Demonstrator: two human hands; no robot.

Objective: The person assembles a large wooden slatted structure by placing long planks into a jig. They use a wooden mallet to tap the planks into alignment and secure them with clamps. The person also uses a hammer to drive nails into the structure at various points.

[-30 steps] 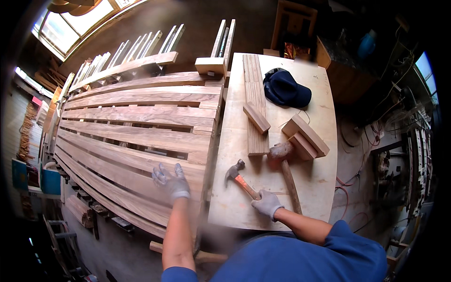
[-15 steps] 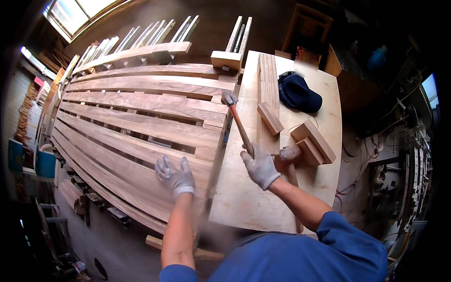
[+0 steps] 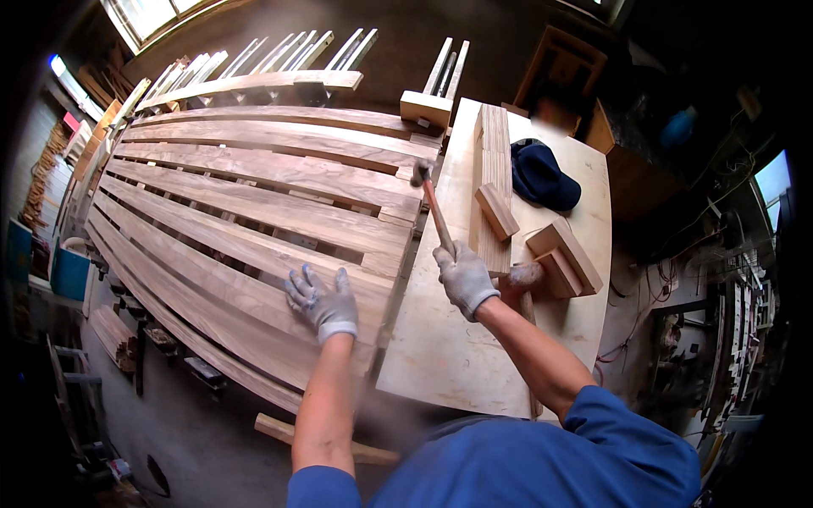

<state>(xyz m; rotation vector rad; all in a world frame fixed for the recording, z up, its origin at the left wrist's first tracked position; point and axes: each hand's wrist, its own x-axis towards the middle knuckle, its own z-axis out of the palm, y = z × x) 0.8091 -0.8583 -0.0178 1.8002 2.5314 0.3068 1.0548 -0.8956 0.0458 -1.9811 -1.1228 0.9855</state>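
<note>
A wide panel of long wooden slats point(image 3: 246, 196) fills the left and middle, with narrow gaps between the slats. My gloved left hand point(image 3: 324, 302) lies on it near its right end, fingers spread and holding nothing. In my gloved right hand point(image 3: 467, 279) is a hammer point(image 3: 437, 207), gripped low on its wooden handle. Its metal head is at the slats' right ends; whether it touches the wood I cannot tell. Just right of that hand, a mallet point(image 3: 525, 275) with a thick worn head lies on the pale board.
The pale board point(image 3: 432, 364) right of the panel carries a long laminated beam point(image 3: 493, 152), a small wood block point(image 3: 497, 212), stacked wood blocks point(image 3: 566, 261) and a dark blue cap point(image 3: 544, 175). Wooden bars point(image 3: 296, 52) stick out beyond the panel's far edge. A blue bin point(image 3: 71, 271) is at left.
The view has shifted a little. My right hand has moved slightly away from me with the hammer, which now stands steeper in view. My left hand still rests spread on the slats.
</note>
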